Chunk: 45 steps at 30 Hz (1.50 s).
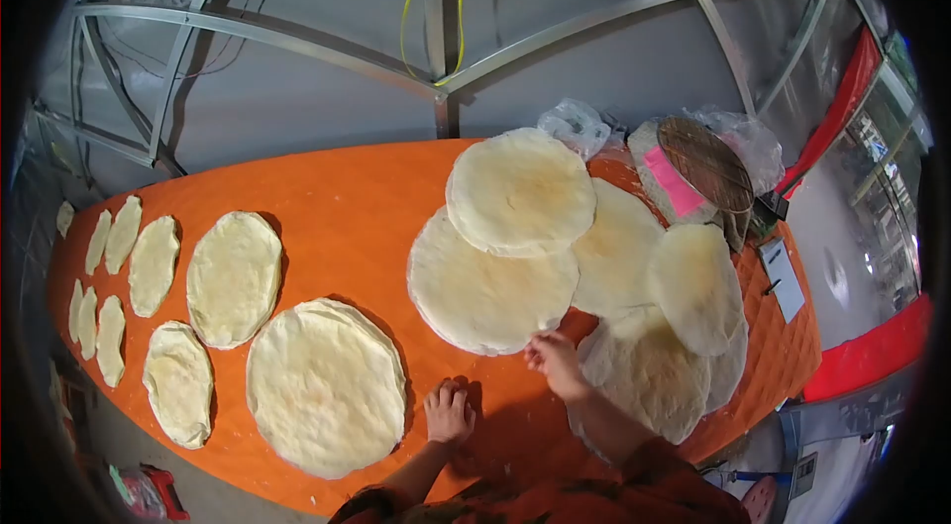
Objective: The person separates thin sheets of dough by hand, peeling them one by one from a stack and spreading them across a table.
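Observation:
My left hand point(449, 413) rests on the orange cloth point(327, 202), fingers down and a little apart, holding nothing. It lies just right of a stack of round flatbreads point(322, 390). My right hand point(557, 363) is closed, its fingertips pinched at the lower right edge of a pale flatbread point(485, 291). Another flatbread point(520, 189) overlaps the top of that one. Close to my right wrist lie more flatbreads point(649, 370), partly covered by my forearm and by a smaller-looking flatbread point(695, 286).
Several flatbreads point(235, 278) lie in rows to the left. At the back right are a dark round board point(705, 164), a pink cloth point(674, 182) and clear plastic bags point(577, 128). A notepad with a pen point(783, 278) sits at the right edge. Metal framing point(317, 44) stands behind.

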Available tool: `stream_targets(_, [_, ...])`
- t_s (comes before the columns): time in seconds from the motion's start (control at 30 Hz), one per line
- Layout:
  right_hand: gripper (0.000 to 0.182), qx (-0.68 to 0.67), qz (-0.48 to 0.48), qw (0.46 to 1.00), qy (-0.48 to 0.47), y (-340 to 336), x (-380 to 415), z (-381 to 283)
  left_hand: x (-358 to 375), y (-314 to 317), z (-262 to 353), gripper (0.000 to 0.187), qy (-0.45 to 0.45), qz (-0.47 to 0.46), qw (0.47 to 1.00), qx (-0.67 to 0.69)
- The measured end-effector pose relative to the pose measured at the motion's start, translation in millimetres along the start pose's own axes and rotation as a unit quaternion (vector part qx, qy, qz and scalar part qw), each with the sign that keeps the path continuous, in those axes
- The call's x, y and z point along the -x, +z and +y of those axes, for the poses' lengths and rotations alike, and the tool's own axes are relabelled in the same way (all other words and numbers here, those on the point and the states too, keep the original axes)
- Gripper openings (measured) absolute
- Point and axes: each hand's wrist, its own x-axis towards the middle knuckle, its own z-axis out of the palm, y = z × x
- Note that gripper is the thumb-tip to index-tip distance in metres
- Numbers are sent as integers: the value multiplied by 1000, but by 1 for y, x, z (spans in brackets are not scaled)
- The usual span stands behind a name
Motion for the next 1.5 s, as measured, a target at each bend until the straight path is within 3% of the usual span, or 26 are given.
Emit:
stream_targets(0.23, [10, -5, 10, 998, 61, 41, 91, 49, 7, 1, -4, 34, 5, 30, 999, 13])
stream_targets(0.3, [7, -14, 14, 999, 51, 54, 112, 47, 6, 12, -14, 31, 48, 91, 990, 96])
stream_targets(0.37, [7, -41, -22, 999, 18, 60, 129, 57, 17, -17, -20, 26, 112, 126, 976, 137])
stream_targets(0.47, [12, 23, -6, 998, 52, 92, 166, 72, 83, -77, -42, 23, 129, -12, 950, 284])
stream_targets(0.57, [16, 52, -40, 992, 110, 137, 183, 121, 175, -143, -95, 19, 62, -84, 938, 331])
stream_targets(0.63, [23, 75, -41, 988, 125, 167, 183, 156, 230, -183, -137, 16, -131, -144, 913, 360])
stream_targets(0.7, [34, 90, -20, 988, 123, 193, 171, 191, 275, -205, -177, 15, -277, -117, 873, 383])
stream_targets(0.8, [32, 148, 50, 977, 143, 222, 178, 205, 300, -226, -215, 20, -394, 5, 690, 607])
stream_targets(0.83, [31, 183, 80, 969, 144, 230, 186, 204, 303, -230, -222, 23, -417, 13, 659, 626])
stream_targets(0.87, [35, 281, 111, 950, 79, 242, 200, 207, 286, -251, -218, 26, -439, 22, 626, 644])
stream_targets(0.9, [39, 407, 81, 906, -80, 250, 212, 208, 277, -264, -218, 29, -460, 30, 592, 661])
stream_targets(0.93, [42, 517, 46, 822, -235, 256, 224, 208, 282, -247, -234, 37, -454, 51, 545, 703])
stream_targets(0.97, [45, 604, 7, 701, -379, 262, 235, 208, 278, -250, -234, 38, -466, 61, 526, 709])
stream_targets(1.0, [53, 609, -71, 705, -356, 274, 243, 207, 267, -254, -232, 39, -476, 70, 508, 714])
stream_targets(1.03, [53, 633, -119, 666, -375, 288, 247, 209, 257, -256, -231, 40, -483, 78, 493, 720])
stream_targets(1.1, [53, 671, -213, 579, -410, 313, 251, 213, 247, -249, -230, 38, -484, 98, 509, 705])
stream_targets(1.2, [51, 701, -223, 545, -403, 321, 232, 237, 238, -244, -234, 23, -480, 130, 531, 686])
stream_targets(1.3, [44, 680, -226, 571, -402, 316, 201, 244, 242, -239, -243, 16, -459, 138, 549, 684])
stream_targets(1.33, [31, 652, -196, 568, -463, 316, 197, 244, 240, -240, -246, 15, -445, 138, 557, 687])
stream_targets(1.43, [16, 601, -290, 634, -391, 316, 175, 235, 237, -250, -246, 15, -432, 125, 553, 702])
stream_targets(1.5, [14, 604, -289, 692, -269, 321, 150, 219, 235, -246, -253, 19, -439, 160, 602, 647])
